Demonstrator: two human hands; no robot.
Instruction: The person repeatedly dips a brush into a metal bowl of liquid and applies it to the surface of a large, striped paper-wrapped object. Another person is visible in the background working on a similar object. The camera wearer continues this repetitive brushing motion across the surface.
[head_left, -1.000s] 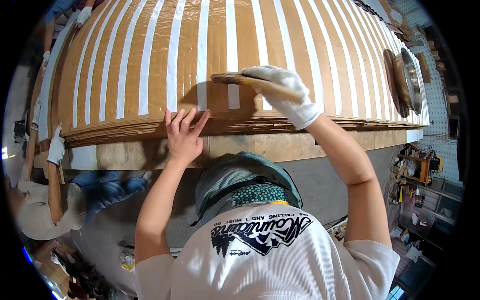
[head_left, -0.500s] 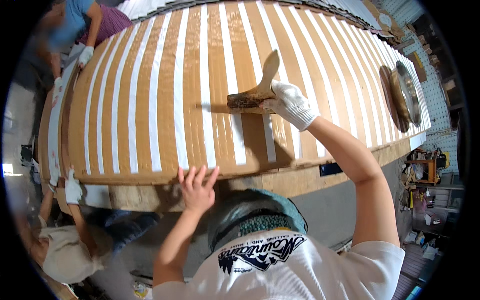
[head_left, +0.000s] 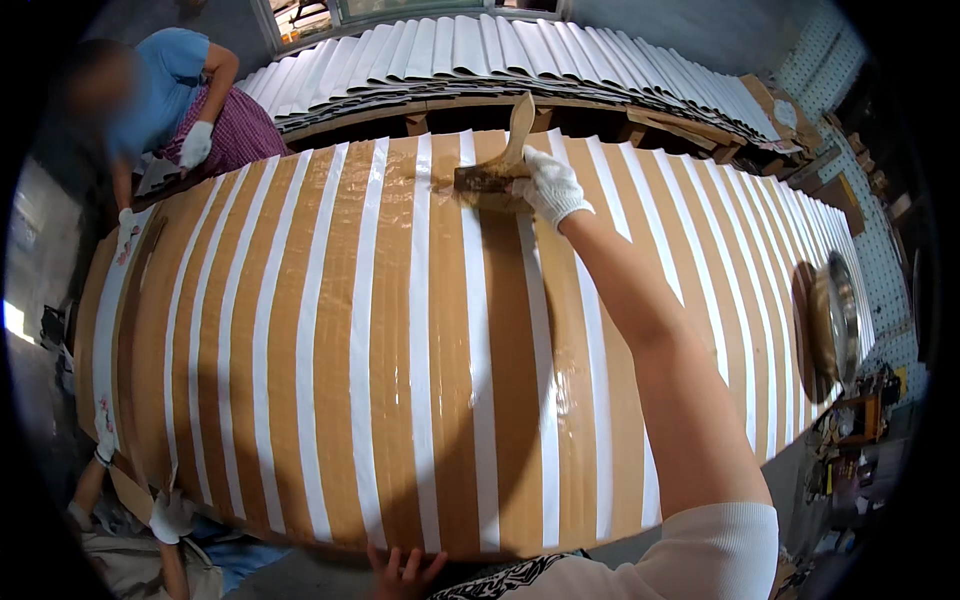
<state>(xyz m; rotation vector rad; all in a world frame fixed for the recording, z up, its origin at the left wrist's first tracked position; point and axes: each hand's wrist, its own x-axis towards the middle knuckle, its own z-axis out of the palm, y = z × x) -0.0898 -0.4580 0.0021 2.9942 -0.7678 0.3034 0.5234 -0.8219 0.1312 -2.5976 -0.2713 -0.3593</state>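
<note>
My right hand, in a white knitted glove, grips a wide flat brush with a pale wooden handle. Dark, wet-looking bristles rest on the far part of a long panel with brown and white stripes. Bare and spread, the fingers of my left hand touch the panel's near edge; the rest of that hand is cut off below. Glossy wet patches shine on the stripes around the brush and nearer to me. A round metal basin stands on the panel's right end.
Two co-workers with white gloves are at the left end, one at the far corner, one at the near corner. Behind the panel, white corrugated sheets lie stacked on a wooden frame. Cluttered shelves stand at right.
My right hand has carried the brush away from me, toward the panel's far edge. My view has shifted, so my left hand sits lower. The far co-worker's one hand has lifted off the panel.
</note>
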